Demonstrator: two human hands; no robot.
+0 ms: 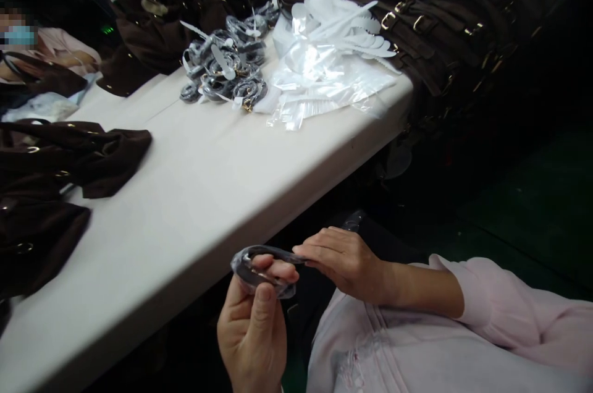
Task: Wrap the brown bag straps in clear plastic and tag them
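both the left hand (254, 326) and right hand (340, 258) pinch a plastic-wrapped strap (263, 264) below the table (194, 195) edge.

free: table middle (208, 183) | blocked: dark bags (92, 161) left — wrapped bundles (222, 71), plastic sleeves (324, 68) far end

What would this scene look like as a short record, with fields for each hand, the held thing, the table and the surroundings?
Left hand: grips the wrapped strap from below, thumb up.
Right hand: pinches the strap's other side.
Held thing: dark looped strap in clear film, held in front of the table edge.
Table: white; pile of similar wrapped straps, clear bags with white pieces.
Surroundings: brown bags at left, more heaped far right; another person far left.
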